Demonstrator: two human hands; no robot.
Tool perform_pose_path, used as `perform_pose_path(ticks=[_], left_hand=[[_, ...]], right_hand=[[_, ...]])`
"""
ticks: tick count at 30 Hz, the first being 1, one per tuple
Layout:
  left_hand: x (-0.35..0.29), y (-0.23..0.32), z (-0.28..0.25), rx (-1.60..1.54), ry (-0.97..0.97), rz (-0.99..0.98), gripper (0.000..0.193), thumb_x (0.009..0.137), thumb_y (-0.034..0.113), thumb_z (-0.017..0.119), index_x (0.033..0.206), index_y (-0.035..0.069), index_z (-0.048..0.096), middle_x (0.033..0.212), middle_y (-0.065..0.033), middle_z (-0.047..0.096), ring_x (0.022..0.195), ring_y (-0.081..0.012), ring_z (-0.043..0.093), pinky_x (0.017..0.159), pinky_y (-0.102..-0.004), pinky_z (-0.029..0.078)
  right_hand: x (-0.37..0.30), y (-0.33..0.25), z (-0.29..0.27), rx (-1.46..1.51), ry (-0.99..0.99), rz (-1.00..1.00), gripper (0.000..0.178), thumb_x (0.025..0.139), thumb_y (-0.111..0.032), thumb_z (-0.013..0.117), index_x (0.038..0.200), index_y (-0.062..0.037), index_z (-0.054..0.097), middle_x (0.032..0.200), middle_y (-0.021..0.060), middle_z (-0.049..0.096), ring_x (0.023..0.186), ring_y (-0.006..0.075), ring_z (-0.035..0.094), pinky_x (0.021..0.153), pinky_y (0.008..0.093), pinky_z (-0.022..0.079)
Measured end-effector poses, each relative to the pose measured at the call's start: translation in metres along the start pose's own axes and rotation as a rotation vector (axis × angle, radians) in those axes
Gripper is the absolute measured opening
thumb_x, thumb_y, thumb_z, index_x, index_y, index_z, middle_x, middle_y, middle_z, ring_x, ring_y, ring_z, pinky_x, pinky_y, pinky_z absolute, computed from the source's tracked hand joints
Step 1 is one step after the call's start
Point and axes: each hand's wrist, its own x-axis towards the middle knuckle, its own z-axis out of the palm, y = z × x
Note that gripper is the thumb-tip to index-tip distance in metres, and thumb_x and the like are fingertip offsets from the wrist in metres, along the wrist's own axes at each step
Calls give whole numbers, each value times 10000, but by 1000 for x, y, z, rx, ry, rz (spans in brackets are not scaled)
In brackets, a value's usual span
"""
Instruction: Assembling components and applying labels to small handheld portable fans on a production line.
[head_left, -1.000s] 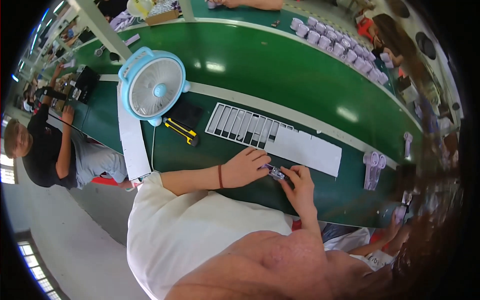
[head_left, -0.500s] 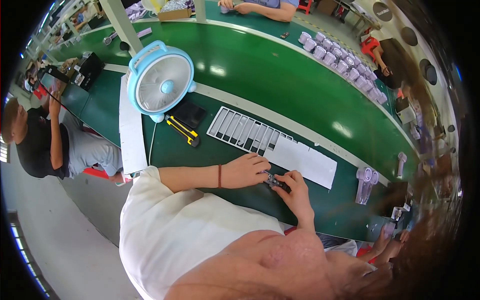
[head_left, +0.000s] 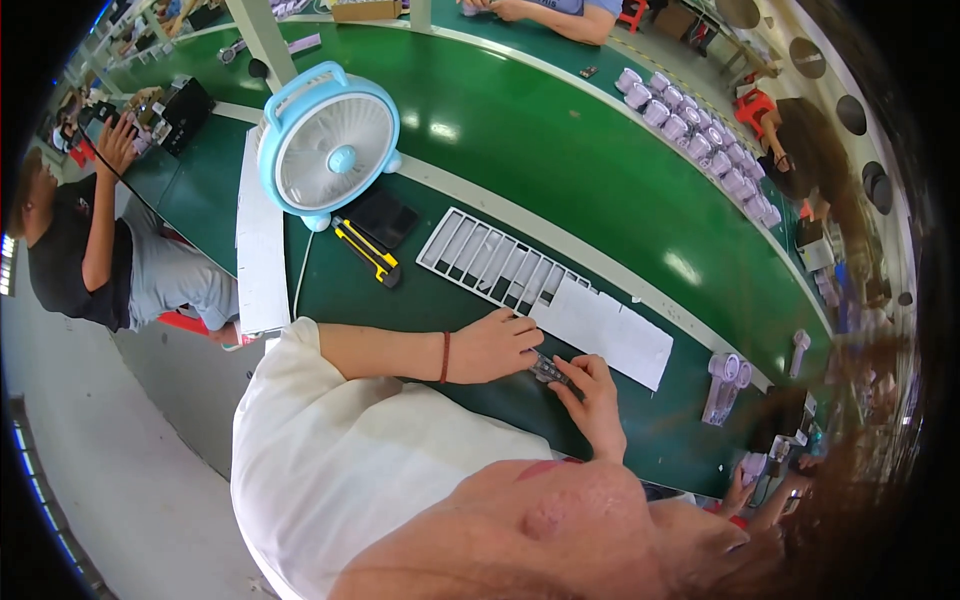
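Between my two hands is a small dark part with silvery details (head_left: 547,369), held just above the green table; its exact kind is too small to make out. My left hand (head_left: 497,347), with a dark red band on the wrist, has its fingers bent over the part's left end. At the other end, my right hand (head_left: 597,402) pinches it between thumb and fingers. Just beyond lies a light grey slotted tray (head_left: 470,262), its right portion covered by a white sheet (head_left: 612,333). Fingertips of my left hand come close to the tray's near edge.
A blue fan (head_left: 335,150) stands at the back left. In front of it are a yellow-and-black utility knife (head_left: 367,253) and a black flat object (head_left: 383,218). Lilac housings (head_left: 724,388) lie to the right, and several more (head_left: 700,140) stand across the green belt (head_left: 540,130). Co-workers sit around.
The view has shifted slightly. Both hands stay on the small part, which appears turned a little, with less of its dark right end showing. The co-worker at left has raised a hand.
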Motion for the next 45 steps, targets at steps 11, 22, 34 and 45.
perform_pose_path(ticks=[11,22,34,45], left_hand=[[-3,-12,2,-42,67,71,183,873,216,739,992,102,660,1249,-95,626,1245,-286,614,1007,-419,513],[-6,-12,7,-119,150,89,363,883,174,694,1245,137,684,1229,-10,656,1250,-230,600,961,-392,517],[2,-10,4,-221,154,41,272,844,129,739,1113,150,776,1160,35,705,1169,-219,644,957,-393,533],[4,-3,-18,-858,58,-188,890,730,-77,656,1564,29,361,1589,-219,377,1495,-409,368,1237,-460,338]], right_hand=[[7,-8,-9,-101,-68,-16,380,865,-88,819,1240,-82,760,1063,118,618,929,307,656,754,395,554],[18,-13,5,-120,-33,-141,362,840,-92,832,1196,-71,768,1041,104,618,924,308,647,749,398,554],[-20,-5,62,-321,406,-117,417,872,-70,799,1278,-32,713,1319,127,714,1243,304,681,1080,446,541],[6,-30,52,-201,252,-96,978,732,-264,901,1539,47,445,1353,167,624,1205,322,619,1023,463,492]])
